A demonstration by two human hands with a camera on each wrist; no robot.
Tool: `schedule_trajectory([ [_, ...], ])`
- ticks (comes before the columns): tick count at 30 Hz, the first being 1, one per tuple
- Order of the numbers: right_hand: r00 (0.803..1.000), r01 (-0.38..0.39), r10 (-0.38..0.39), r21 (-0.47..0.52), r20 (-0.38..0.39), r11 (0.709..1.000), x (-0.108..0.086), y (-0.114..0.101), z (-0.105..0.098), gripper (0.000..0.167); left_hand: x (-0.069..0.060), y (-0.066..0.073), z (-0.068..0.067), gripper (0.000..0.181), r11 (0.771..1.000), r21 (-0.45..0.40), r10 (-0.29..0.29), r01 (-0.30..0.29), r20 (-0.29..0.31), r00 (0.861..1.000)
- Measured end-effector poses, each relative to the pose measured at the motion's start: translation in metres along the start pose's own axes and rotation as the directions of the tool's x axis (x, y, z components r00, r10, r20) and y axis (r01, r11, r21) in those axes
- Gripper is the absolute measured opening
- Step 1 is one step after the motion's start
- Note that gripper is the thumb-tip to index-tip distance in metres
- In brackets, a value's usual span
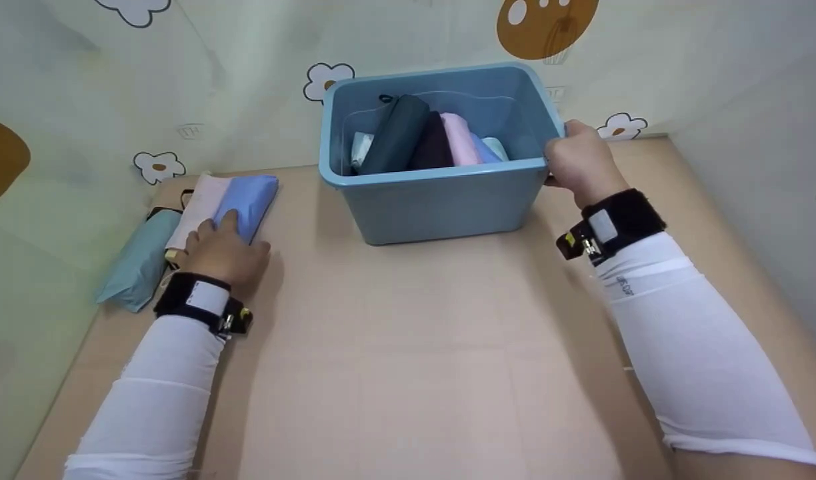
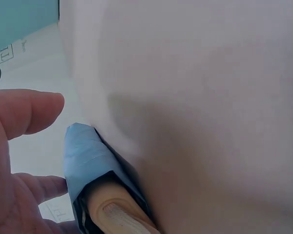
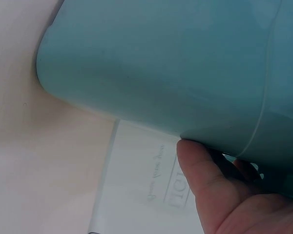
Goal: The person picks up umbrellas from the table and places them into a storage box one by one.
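My left hand [image 1: 225, 253] is at the left of the table, its fingers spread over a blue folded umbrella [image 1: 248, 200] and a pale pink one [image 1: 198, 210]. In the left wrist view, the thumb stands apart from a light-blue cover [image 2: 83, 151] with a beige end, while a fingertip touches its side. A teal folded umbrella [image 1: 141, 260] lies left of that hand. My right hand [image 1: 585, 163] grips the right end of a blue plastic bin [image 1: 441, 207] at its rim. In the right wrist view, the thumb [image 3: 198, 161] presses against the bin's outer wall.
Inside the bin lie several rolled bundles, among them a dark green one [image 1: 395, 137], a black one [image 1: 433, 143] and a pink one [image 1: 460, 140]. A flower-printed cloth wall [image 1: 248, 100] closes off the back and sides of the beige table [image 1: 435, 347].
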State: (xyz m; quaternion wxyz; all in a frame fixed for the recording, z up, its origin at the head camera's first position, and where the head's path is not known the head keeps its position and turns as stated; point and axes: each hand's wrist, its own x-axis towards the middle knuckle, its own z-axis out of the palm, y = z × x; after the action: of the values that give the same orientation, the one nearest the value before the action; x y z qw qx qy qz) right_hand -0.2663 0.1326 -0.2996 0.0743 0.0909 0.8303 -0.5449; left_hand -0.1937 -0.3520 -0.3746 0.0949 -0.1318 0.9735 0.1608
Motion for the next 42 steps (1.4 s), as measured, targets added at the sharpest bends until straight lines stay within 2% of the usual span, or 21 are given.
schedule_trajectory([
  [9, 1.000, -0.008, 0.008, -0.007, 0.006, 1.000, 0.0004, -0.0004, -0.0009, 0.061, 0.0071, -0.0045, 0.0088, 0.089, 1.000, 0.014, 0.002, -0.002, -0.028, 1.000],
  [16, 1.000, -0.010, 0.010, 0.000, 0.008, 1.000, 0.0008, -0.0001, 0.0003, 0.062, 0.0055, -0.0031, 0.0069, 0.090, 1.000, -0.012, -0.016, 0.015, -0.015, 1.000],
  [23, 1.000, -0.017, 0.017, 0.010, 0.008, 1.000, 0.0010, -0.0004, -0.0004, 0.063, 0.0044, -0.0020, 0.0071, 0.086, 1.000, 0.002, -0.008, 0.008, -0.026, 1.000],
  [31, 1.000, 0.003, -0.003, 0.015, -0.004, 1.000, -0.0005, 0.0006, 0.0002, 0.060, 0.0042, -0.0022, 0.0078, 0.076, 1.000, 0.016, 0.020, -0.019, -0.066, 0.998],
  [42, 1.000, -0.010, 0.010, 0.008, -0.001, 1.000, 0.0008, 0.0010, 0.0003, 0.061, 0.0053, -0.0044, 0.0079, 0.073, 0.999, 0.034, 0.009, -0.007, -0.060, 0.998],
])
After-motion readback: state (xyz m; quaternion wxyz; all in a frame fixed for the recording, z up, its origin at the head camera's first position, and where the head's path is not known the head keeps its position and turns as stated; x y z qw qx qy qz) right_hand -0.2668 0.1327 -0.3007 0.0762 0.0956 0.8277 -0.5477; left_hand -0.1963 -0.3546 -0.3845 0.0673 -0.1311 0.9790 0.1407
